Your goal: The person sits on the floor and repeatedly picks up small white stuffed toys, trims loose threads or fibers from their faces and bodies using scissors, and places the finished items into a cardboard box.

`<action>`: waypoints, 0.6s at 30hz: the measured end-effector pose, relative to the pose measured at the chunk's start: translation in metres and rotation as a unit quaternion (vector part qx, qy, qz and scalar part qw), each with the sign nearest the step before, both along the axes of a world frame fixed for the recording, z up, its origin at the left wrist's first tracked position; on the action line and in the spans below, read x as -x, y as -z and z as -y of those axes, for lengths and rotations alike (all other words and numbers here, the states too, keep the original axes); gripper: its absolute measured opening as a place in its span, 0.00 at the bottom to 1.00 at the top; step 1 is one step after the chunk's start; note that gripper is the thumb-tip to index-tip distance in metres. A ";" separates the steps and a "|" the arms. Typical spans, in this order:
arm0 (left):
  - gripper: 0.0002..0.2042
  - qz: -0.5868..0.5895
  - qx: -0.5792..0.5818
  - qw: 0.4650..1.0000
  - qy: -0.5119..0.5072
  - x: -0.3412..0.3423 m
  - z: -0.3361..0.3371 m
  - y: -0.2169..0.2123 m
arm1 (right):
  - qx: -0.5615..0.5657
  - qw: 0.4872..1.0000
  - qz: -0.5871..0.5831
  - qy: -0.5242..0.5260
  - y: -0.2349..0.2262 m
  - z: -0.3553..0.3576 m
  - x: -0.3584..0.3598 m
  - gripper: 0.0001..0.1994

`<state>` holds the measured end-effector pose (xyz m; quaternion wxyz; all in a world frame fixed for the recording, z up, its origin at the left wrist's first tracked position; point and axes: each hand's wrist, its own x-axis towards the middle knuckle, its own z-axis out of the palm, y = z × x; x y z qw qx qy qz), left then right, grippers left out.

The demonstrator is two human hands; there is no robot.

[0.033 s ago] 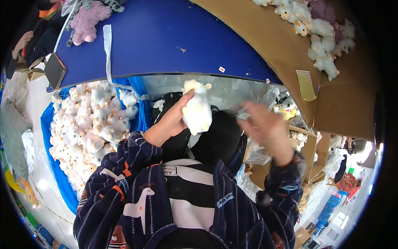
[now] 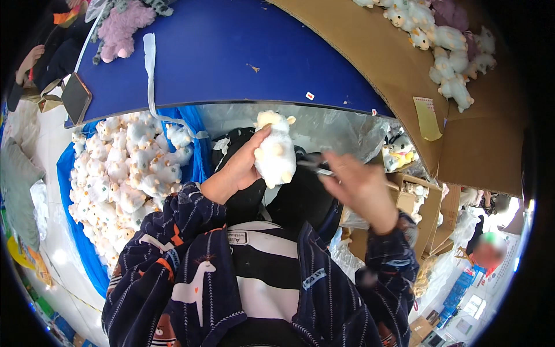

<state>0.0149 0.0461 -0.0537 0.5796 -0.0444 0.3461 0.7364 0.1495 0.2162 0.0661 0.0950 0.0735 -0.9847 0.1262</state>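
Observation:
My left hand [image 2: 240, 165] is closed around a small white plush animal [image 2: 276, 155] with cream ears and feet, held upright above my lap. Thumb and fingers grip its left side. Just right of the toy, my right hand [image 2: 361, 188] is closed on what look like small metal scissors [image 2: 317, 167]. Their blades point left toward the plush without visibly touching it; motion blurs them. A blue bag [image 2: 68, 185] on my left is heaped with similar white plush toys [image 2: 124, 165].
A blue table [image 2: 231, 52] spans the far side, with a pinkish plush [image 2: 124, 26] and a dark phone-like object [image 2: 76, 98] on its left. A large cardboard box [image 2: 480, 150] at the right holds more white toys [image 2: 454, 87]. Clear plastic sheeting [image 2: 341, 133] lies beneath the table edge.
My right hand has moved left and slightly down, bringing the scissors close to the plush. My left hand and the toy stay almost still.

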 end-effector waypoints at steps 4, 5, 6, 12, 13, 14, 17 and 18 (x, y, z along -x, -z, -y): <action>0.23 -0.002 -0.005 1.000 -0.001 -0.001 -0.001 -0.002 | 0.007 0.997 0.066 0.024 0.029 0.018 -0.008 0.17; 0.23 -0.004 -0.002 1.000 -0.004 -0.001 -0.001 -0.003 | 0.006 0.997 0.066 0.028 0.031 0.020 -0.008 0.16; 0.23 -0.006 0.001 1.000 -0.006 -0.002 -0.001 -0.004 | 0.006 0.997 0.074 0.028 0.031 0.021 -0.007 0.16; 0.24 -0.023 0.003 1.000 -0.008 -0.005 -0.002 0.000 | -0.002 0.997 0.072 0.024 0.032 0.023 -0.002 0.16; 0.24 -0.028 0.007 1.000 -0.007 -0.005 -0.003 0.001 | -0.002 0.997 0.072 0.024 0.032 0.024 -0.002 0.16; 0.24 -0.032 0.012 0.999 -0.007 -0.005 -0.003 0.002 | -0.003 0.997 0.071 0.024 0.033 0.024 -0.002 0.16; 0.25 -0.038 0.016 0.999 -0.007 -0.007 -0.004 0.002 | 0.003 0.998 0.064 0.029 0.036 0.026 -0.003 0.16; 0.25 -0.039 0.015 0.999 -0.006 -0.007 -0.004 0.002 | 0.006 0.998 0.061 0.032 0.036 0.027 -0.004 0.16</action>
